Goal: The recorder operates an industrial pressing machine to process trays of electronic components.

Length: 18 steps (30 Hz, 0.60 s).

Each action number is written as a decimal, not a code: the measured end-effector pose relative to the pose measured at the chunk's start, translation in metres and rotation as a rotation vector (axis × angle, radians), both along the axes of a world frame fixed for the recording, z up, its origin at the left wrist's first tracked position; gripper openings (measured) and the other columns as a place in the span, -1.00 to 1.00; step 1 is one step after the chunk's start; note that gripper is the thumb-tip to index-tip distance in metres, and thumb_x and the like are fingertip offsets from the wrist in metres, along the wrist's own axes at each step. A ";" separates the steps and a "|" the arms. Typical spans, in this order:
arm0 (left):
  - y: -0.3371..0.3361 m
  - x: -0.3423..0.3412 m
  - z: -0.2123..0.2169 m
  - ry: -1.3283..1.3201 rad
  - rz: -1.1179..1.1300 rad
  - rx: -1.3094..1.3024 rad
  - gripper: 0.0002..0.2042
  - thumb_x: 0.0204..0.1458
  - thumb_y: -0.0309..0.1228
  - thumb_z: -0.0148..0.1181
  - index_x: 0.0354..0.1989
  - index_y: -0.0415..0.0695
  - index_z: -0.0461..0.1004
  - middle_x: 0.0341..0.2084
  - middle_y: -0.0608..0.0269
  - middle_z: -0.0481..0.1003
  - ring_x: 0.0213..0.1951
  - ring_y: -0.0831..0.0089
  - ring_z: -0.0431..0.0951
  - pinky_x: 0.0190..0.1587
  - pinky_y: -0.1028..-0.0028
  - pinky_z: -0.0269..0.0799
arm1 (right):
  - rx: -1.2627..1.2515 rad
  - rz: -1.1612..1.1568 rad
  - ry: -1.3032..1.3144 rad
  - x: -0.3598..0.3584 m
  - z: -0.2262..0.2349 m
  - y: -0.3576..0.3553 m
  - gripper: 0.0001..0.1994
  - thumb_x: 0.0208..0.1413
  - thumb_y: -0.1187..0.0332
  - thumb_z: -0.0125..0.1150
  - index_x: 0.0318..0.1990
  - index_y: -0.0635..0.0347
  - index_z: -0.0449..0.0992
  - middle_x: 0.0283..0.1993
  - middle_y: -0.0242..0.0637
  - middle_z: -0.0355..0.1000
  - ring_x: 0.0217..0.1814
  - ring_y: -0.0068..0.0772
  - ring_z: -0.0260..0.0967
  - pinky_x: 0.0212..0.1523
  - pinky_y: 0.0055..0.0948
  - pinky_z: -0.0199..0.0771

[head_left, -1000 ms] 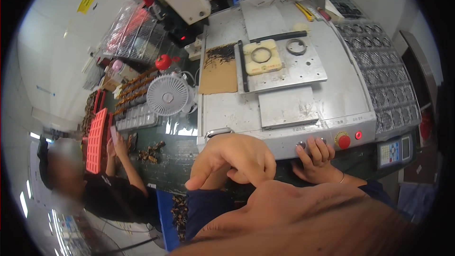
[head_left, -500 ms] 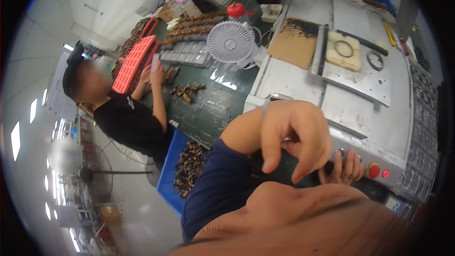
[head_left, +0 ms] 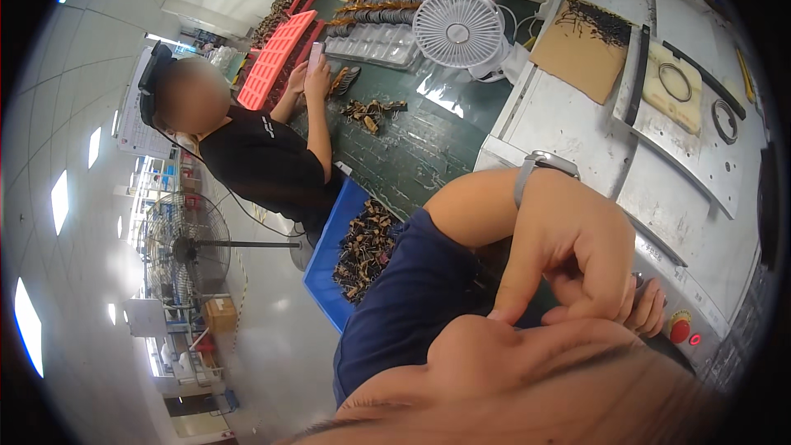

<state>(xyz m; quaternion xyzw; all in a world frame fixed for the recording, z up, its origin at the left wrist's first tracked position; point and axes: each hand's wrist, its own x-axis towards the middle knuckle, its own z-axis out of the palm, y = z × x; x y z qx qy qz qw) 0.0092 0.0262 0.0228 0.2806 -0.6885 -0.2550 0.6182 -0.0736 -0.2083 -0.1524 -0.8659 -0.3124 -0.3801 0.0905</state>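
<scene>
1. The left hand [head_left: 568,255], a grey-strapped watch [head_left: 540,166] on its wrist, is raised close to the camera, fingers curled loosely, holding nothing visible, and hides most of what lies behind it.
2. The right hand [head_left: 647,305] shows only its fingertips, on the grey metal machine housing [head_left: 577,132] beside a round red button [head_left: 678,328]; its grip cannot be told.
3. A blue plastic bin [head_left: 329,268] of dark small parts lies lower left.
4. A white desk fan [head_left: 458,29] stands farther off, near a seated co-worker [head_left: 264,161].
</scene>
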 end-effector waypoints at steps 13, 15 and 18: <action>0.000 -0.002 -0.005 0.016 -0.027 0.059 -0.59 -0.13 0.05 0.42 -0.53 -0.01 0.43 -0.75 0.61 0.18 -0.72 0.50 0.24 -0.61 0.50 0.13 | -0.023 0.003 -0.004 0.002 0.001 0.001 -0.35 0.00 -0.01 0.30 0.21 0.04 0.26 0.30 0.01 0.15 0.34 -0.04 0.01 0.31 -0.16 -0.20; 0.000 -0.003 -0.007 0.019 -0.018 0.058 -0.58 -0.14 0.06 0.41 -0.53 -0.01 0.43 -0.75 0.60 0.18 -0.72 0.50 0.24 -0.61 0.49 0.13 | -0.025 0.004 -0.003 0.002 0.002 0.001 -0.34 -0.01 -0.01 0.31 0.21 0.04 0.25 0.30 0.02 0.14 0.34 -0.04 0.00 0.31 -0.16 -0.21; -0.001 -0.003 -0.007 0.031 -0.041 0.073 -0.58 -0.14 0.07 0.41 -0.53 -0.01 0.43 -0.75 0.60 0.18 -0.71 0.48 0.25 -0.61 0.48 0.13 | -0.028 0.004 0.000 0.002 0.002 -0.001 -0.31 -0.04 0.00 0.34 0.22 0.04 0.24 0.30 0.02 0.14 0.36 -0.04 -0.02 0.32 -0.17 -0.22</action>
